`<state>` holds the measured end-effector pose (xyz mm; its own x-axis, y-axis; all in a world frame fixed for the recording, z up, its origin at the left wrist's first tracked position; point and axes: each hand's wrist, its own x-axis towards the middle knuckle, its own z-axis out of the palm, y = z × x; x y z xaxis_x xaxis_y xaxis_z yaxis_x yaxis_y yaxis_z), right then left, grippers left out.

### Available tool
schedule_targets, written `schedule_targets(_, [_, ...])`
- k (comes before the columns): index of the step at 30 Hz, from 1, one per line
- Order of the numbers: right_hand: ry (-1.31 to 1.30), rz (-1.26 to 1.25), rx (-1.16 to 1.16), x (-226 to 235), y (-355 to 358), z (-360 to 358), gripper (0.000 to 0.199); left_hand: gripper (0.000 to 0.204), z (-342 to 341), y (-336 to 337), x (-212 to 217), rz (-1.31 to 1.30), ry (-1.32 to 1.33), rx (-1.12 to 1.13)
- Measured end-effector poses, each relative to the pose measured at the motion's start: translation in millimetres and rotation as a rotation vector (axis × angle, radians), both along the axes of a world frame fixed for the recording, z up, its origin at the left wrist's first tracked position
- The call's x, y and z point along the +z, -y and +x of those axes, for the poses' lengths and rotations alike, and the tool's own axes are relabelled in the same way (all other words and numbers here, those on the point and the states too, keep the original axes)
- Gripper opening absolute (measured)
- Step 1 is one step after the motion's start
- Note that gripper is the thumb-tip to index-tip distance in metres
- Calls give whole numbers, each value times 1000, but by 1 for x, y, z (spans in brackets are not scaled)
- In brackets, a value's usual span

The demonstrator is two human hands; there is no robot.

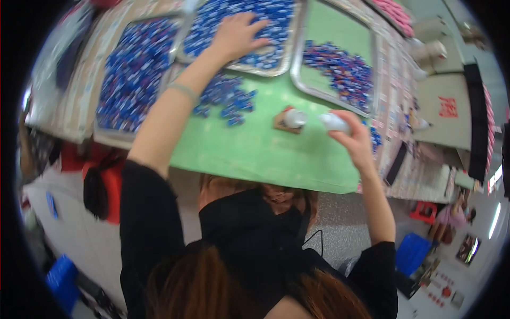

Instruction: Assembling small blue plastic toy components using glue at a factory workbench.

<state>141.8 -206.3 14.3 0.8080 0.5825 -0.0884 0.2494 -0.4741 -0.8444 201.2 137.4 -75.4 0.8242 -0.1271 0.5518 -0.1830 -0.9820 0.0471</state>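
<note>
While the left hand (234, 36) lies flat with fingers spread on the heap of small blue pieces (249, 21) in the middle metal tray (289, 50), its grip is open and closed round nothing; palm down, fingertips on the pieces. Right hand (355, 139) has its grip closed round a small white bottle (334, 122), which sticks out past the fingers toward the left, held tilted above the green bench (265, 154). Just left of that grip, a second white bottle (294, 118) stands on a brown card square (280, 123) on the bench, near but not touching the held one. Between the two hands, a loose scatter of blue pieces (228, 98) sits on the bench, below the left wrist with its pale band (185, 91). Left of the left forearm: another tray (103, 127) full of blue pieces. Above the right grip: a third tray (372, 69), green-lined, with a smaller pile of blue and red pieces (340, 69). Both sleeves are black. Far right, beyond the bench edge, are a red stool (423, 211) and a blue bin (411, 254) on the floor.
</note>
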Motion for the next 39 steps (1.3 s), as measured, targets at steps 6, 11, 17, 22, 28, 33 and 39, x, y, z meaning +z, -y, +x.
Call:
schedule_targets(6, [-556, 579, -134, -4, 19, -2, 41, 32, -13, -8, 19, -67, -113, -151])
schedule_targets(11, [-208, 607, -419, 8, 74, 58, 32, 29, -15, -5, 29, -23, -132, -206])
schedule_targets(17, [100, 324, -657, -54, 148, 155, 29, 19, -4, 11, 34, -150, -182, -163])
schedule_targets(22, [88, 426, -693, -88, 159, 178, 32, 21, 7, 2, 35, -455, 3, -30])
schedule_targets(28, [607, 71, -903, -69, 142, 145, 52, 27, 11, -23, 44, -2329, 11, 124])
schedule_targets(33, [757, 32, -511, -6, 67, 82, 19, 16, 7, -37, 42, -3231, 176, -158])
schedule_targets(39, [764, -118, 69, -22, -24, 84, 13, 23, 7, -32, 29, -3411, 257, -454])
